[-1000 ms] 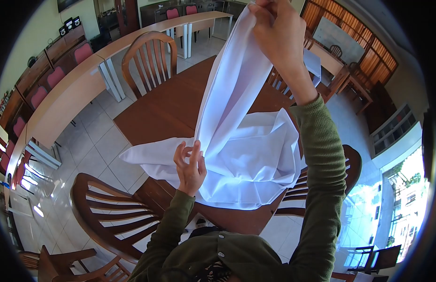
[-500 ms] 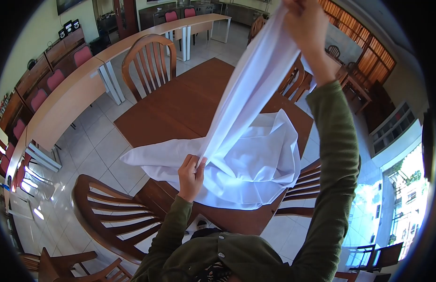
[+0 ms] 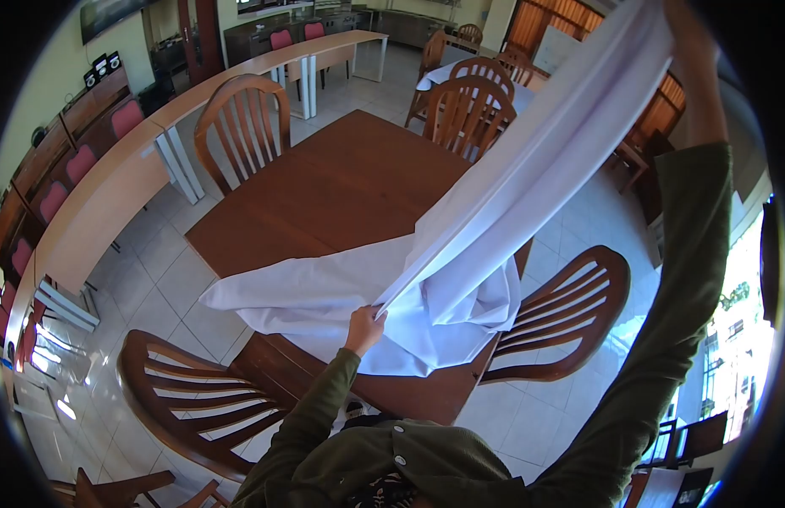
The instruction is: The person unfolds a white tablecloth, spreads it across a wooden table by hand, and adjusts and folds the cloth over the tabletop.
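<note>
Hands point(image 3: 364, 331) w/ wht cloth point(image 3: 536, 169) btwn

From my end, I see smooth cloth point(image 3: 528, 199) with a soft sheen, a wooden table point(image 3: 325, 186), varnished wooden chairs point(image 3: 615, 292) and glossy floor tiles point(image 3: 187, 284).

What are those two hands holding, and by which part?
Cloth: the left hand pinches a gathered part low over the table; the right hand holds the raised end, its exact grip unclear.
</note>
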{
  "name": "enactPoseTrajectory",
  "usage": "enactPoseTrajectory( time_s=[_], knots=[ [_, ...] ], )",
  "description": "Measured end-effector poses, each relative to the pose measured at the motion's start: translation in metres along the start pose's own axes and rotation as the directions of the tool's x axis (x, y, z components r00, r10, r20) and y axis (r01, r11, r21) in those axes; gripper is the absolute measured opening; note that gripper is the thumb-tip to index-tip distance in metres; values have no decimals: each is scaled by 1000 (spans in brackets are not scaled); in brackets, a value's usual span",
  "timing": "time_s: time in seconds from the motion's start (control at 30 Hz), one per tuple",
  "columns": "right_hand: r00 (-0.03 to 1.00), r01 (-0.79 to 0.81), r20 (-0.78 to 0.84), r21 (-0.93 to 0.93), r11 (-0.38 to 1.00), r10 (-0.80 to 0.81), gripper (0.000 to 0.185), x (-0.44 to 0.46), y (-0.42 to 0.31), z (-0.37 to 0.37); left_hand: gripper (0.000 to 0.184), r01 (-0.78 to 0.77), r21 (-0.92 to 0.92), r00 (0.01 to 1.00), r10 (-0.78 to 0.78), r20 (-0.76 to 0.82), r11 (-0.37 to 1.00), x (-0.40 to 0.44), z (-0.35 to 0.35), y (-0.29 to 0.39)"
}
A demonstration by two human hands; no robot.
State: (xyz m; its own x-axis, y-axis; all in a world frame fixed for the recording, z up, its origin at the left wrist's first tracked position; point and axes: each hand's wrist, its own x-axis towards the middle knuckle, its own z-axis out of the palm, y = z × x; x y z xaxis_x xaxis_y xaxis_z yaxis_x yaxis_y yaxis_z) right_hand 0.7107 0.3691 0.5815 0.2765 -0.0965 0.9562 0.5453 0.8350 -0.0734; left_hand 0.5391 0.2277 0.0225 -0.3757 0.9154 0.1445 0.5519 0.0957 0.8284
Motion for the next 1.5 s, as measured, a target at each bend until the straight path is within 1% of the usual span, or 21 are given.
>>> enactPoseTrajectory(
  time_s=[0.1, 0.13, 0.17, 0.2, 0.27, 0.33, 0.4, 0.43, 0.5, 0.53, 0.6, 0.67, 0.83, 0.93, 0.97, 1.03, 1.13, 1.23, 1.4, 1.43, 1.5],
  knots=[
    [947, -89, 285, -216, 972, 150, 43, 37, 27, -53, 22, 149, -589, 961, -257, -103, 794, -2, 31, -12],
    [965, -2, 249, -304, 953, 82, 39, 43, 48, -70, 20, 330, -548, 910, -413, -33, 769, -1, 25, -10],
    [976, 81, 220, -390, 917, 7, 35, 49, 75, -88, 18, 167, -469, 927, -300, -224, 867, 4, 23, -17],
    [978, 158, 198, -473, 867, -70, 31, 54, 106, -108, 17, 76, -674, 880, -367, -302, 735, 6, 12, -5],
    [959, 284, 173, -625, 727, -226, 25, 62, 170, -149, 15, -39, -679, 775, -407, -484, 733, 4, -22, 15],
    [995, 65, 98, -745, 664, 12, 36, 66, 230, -194, 19, -30, -621, 766, -382, -517, 783, 11, -59, 12],
    [965, -114, 144, -518, 847, 218, 46, 40, 257, -241, 21, -145, -623, 712, -356, -605, 769, 9, -99, 29],
    [945, -226, 102, -487, 844, 312, 42, 25, 260, -256, 22, -298, -626, 652, -325, -685, 721, 3, -117, 63],
    [879, -425, 72, -328, 844, 471, 33, 0, 272, -283, 25, -406, -507, 571, -222, -790, 760, -1, -158, 96],
    [841, -509, 93, -201, 837, 534, 28, -9, 287, -298, 25, -433, -338, 510, -82, -856, 836, 1, -180, 102],
    [762, -637, 181, 31, 770, 622, 18, -21, 311, -316, 24, -628, -375, 506, -9, -863, 682, -1, -207, 157],
    [684, -727, 303, 217, 651, 663, 10, -33, 326, -326, 22, -652, -265, 404, 30, -914, 711, 9, -233, 176],
    [374, -912, 231, 265, 312, 898, 8, -77, 280, -304, 25, -353, -275, 716, 69, -695, 894, 29, -241, 188],
    [480, -872, 112, 169, 459, 870, 17, -95, 271, -292, 24, 19, -145, 912, -77, -404, 989, 53, -238, 149],
    [508, -858, 56, 120, 500, 859, 19, -98, 270, -288, 23, 18, -7, 937, -19, -350, 1000, 58, -238, 134],
    [513, -854, 3, 102, 510, 858, 20, -100, 284, -289, 22, -6, 266, 974, 66, -216, 964, 63, -237, 109],
    [544, -835, 29, 123, 537, 839, 22, -95, 298, -298, 20, -149, 181, 978, 172, -118, 972, 63, -237, 83],
    [552, -831, 80, 130, 540, 830, 26, -85, 324, -310, 20, -228, 372, 965, 259, -33, 900, 70, -230, 52],
    [661, -748, 54, -40, 663, 748, 33, -48, 279, -316, 18, -236, 358, 961, 272, -52, 903, 89, -192, -42],
    [592, -800, 28, 143, 583, 805, 32, -41, 251, -311, 15, -186, 327, 971, 224, -81, 927, 87, -185, -53],
    [589, -807, 5, 45, 589, 808, 36, -37, 245, -315, 13, -86, 265, 984, 124, -130, 961, 88, -170, -62]
  ],
)
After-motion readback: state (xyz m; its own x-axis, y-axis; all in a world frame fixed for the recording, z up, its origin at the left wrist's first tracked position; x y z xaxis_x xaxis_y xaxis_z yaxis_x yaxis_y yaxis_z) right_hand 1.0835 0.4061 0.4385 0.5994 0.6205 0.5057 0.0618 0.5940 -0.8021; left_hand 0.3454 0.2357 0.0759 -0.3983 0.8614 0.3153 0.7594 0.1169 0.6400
